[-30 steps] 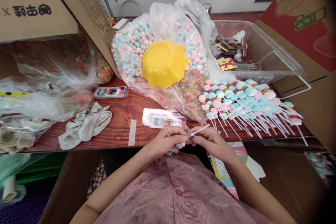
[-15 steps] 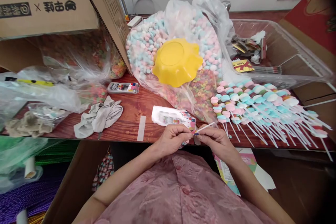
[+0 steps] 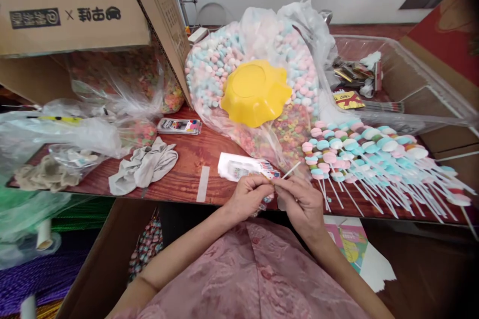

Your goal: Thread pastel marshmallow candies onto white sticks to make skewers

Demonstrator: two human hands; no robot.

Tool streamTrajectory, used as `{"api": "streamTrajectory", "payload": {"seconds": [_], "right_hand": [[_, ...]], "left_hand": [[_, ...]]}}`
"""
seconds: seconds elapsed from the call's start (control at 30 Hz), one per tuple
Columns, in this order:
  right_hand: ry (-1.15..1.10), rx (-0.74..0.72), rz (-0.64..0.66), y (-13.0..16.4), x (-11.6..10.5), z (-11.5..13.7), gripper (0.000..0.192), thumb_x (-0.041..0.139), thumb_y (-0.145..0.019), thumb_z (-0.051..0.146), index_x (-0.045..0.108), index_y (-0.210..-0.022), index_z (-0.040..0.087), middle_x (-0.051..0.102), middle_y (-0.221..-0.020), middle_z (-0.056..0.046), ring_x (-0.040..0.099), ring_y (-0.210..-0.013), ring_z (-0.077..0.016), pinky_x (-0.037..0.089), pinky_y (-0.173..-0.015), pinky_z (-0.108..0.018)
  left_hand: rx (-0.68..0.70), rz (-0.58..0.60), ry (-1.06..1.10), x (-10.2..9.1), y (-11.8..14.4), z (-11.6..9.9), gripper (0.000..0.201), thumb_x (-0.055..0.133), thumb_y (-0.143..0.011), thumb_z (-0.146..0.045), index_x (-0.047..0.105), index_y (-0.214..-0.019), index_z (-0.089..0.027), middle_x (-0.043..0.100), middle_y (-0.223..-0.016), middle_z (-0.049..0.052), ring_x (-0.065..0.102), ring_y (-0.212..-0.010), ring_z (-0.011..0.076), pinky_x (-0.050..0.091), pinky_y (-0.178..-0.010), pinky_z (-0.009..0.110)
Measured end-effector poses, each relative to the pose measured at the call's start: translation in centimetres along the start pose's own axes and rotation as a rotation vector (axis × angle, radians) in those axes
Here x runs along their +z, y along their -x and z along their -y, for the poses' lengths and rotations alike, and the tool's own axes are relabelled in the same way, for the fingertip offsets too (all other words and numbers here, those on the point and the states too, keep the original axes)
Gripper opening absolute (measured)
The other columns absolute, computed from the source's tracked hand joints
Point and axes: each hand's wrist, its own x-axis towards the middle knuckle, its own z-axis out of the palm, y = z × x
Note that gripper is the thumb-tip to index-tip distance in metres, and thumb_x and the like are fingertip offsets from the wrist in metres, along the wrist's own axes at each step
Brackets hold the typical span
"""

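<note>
Both my hands meet at the table's front edge, around a marshmallow skewer whose white stick [image 3: 291,170] points up to the right. A bit of its pink and blue candy [image 3: 268,198] shows below my left fingertips; the rest is hidden. My left hand [image 3: 250,198] is closed, thumb and forefinger pinched at the base of the stick. Closed too is my right hand [image 3: 304,203], its fingertips pressed together against the left ones on something too small to name. Just beyond my hands lie printed packets [image 3: 245,167] on the table.
Finished marshmallow skewers [image 3: 359,152] are heaped at right, before a clear plastic bin [image 3: 422,79]. A yellow wavy bowl [image 3: 256,92] sits upside down on a bag of marshmallows [image 3: 213,60]. At left are a cardboard box [image 3: 93,20], grey gloves [image 3: 145,164] and a flat packet [image 3: 179,126].
My right hand has turned at the fingertips, its fingers now more upright. The stick points more steeply up. The red and blue bit seen between the fingertips is now covered. The view has shifted slightly.
</note>
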Motion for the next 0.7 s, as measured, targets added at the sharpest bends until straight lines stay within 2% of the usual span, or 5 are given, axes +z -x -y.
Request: {"api": "streamTrajectory", "payload": {"seconds": [0.27, 0.4, 0.47, 0.53, 0.7], "right_hand": [[-0.208, 0.221, -0.001, 0.5, 1.1, -1.1, 0.024, 0.064, -0.082, 0.019, 0.070, -0.104, 0.022, 0.059, -0.062, 0.004, 0.050, -0.052, -0.0110, 0.042, -0.051, -0.025], [-0.164, 0.138, -0.234, 1.7, 1.7, -0.9, 0.037, 0.068, -0.081, 0.018, 0.059, -0.116, 0.024, 0.065, -0.075, 0.002, 0.058, -0.063, -0.0132, 0.047, -0.060, -0.027], [-0.191, 0.167, -0.279, 2.2, 1.8, -0.9, 0.026, 0.069, -0.082, 0.020, 0.060, -0.106, 0.024, 0.065, -0.078, 0.001, 0.060, -0.069, -0.0143, 0.048, -0.064, -0.028], [-0.269, 0.286, -0.178, 2.2, 1.5, -1.1, 0.008, 0.068, -0.083, 0.026, 0.063, -0.087, 0.021, 0.061, -0.071, 0.001, 0.055, -0.064, -0.0132, 0.045, -0.061, -0.027], [-0.594, 0.502, 0.222, 0.8, 0.1, -2.3, 0.025, 0.068, -0.080, 0.040, 0.059, -0.075, 0.018, 0.049, -0.059, 0.003, 0.040, -0.053, -0.0096, 0.035, -0.050, -0.024]], "left_hand": [[-0.037, 0.007, 0.061, -0.9, 0.6, 0.4, 0.027, 0.070, -0.074, -0.037, 0.064, -0.061, -0.014, 0.055, -0.063, 0.000, 0.047, -0.062, 0.0086, 0.038, -0.063, 0.022], [-0.040, -0.016, 0.107, -0.8, 0.5, 0.4, 0.026, 0.073, -0.073, -0.038, 0.066, -0.062, -0.015, 0.057, -0.064, 0.001, 0.048, -0.062, 0.0093, 0.038, -0.063, 0.023], [0.023, -0.015, 0.056, -0.7, 0.5, 0.0, 0.026, 0.071, -0.075, -0.037, 0.066, -0.062, -0.015, 0.058, -0.066, 0.002, 0.050, -0.066, 0.0104, 0.040, -0.066, 0.024], [0.104, 0.001, -0.033, -0.6, 0.5, -0.4, 0.025, 0.068, -0.077, -0.034, 0.066, -0.061, -0.015, 0.058, -0.068, 0.002, 0.051, -0.069, 0.0114, 0.041, -0.070, 0.025], [0.159, 0.093, -0.204, -0.8, 0.4, -1.4, 0.027, 0.066, -0.078, -0.034, 0.065, -0.059, -0.015, 0.056, -0.063, 0.001, 0.050, -0.063, 0.0108, 0.039, -0.063, 0.024]]}}
